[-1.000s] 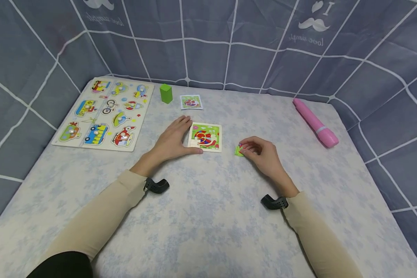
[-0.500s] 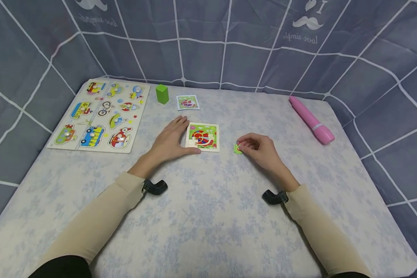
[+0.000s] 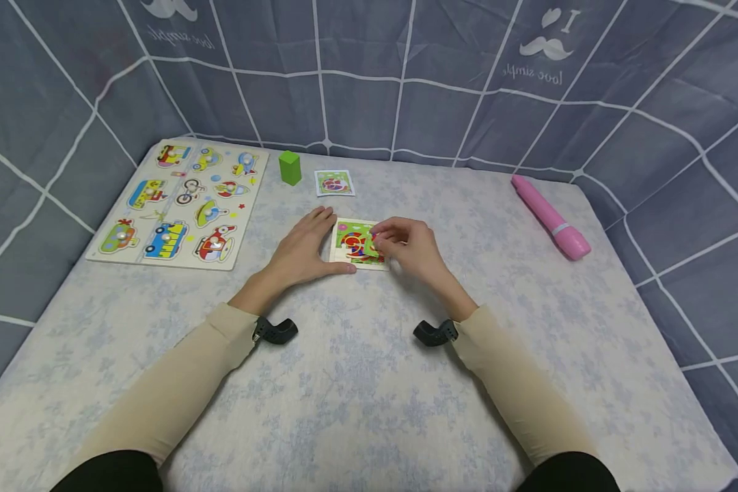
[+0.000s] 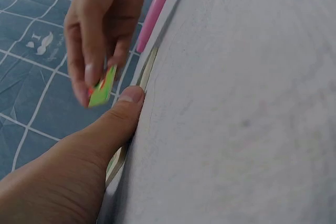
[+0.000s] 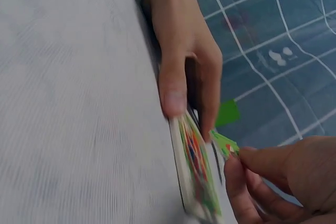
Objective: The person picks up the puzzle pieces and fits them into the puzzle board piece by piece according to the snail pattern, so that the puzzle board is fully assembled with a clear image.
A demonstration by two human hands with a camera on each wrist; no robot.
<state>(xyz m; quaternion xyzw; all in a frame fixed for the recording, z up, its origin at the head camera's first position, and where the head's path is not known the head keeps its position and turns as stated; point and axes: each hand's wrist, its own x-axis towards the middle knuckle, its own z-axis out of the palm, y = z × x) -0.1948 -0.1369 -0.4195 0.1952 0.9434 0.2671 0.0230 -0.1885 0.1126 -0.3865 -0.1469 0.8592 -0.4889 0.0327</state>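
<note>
A small square jigsaw puzzle board (image 3: pixel 346 233), with a red and multicoloured picture on green, lies at mid-table in the head view. My left hand (image 3: pixel 299 249) holds it from the left, thumb along the near edge and fingers at the far left corner. Over the board's right side, my right hand (image 3: pixel 411 247) pinches a green puzzle piece (image 5: pixel 224 143) between thumb and fingertips. The left wrist view shows this piece (image 4: pixel 104 88) tilted, with red marks on it. Part of the board's right side is hidden behind the right hand.
Behind the puzzle board lie a picture card (image 3: pixel 335 183) and an upright green block (image 3: pixel 290 168). At the left is a large vehicle puzzle board (image 3: pixel 178 205). A pink, wand-shaped object (image 3: pixel 550 216) lies far right. Grey curtains (image 3: pixel 369 106) enclose the table.
My right hand has moved left with the puzzle piece, from the table beside the puzzle board to above its right side. The left hand keeps its place at the board.
</note>
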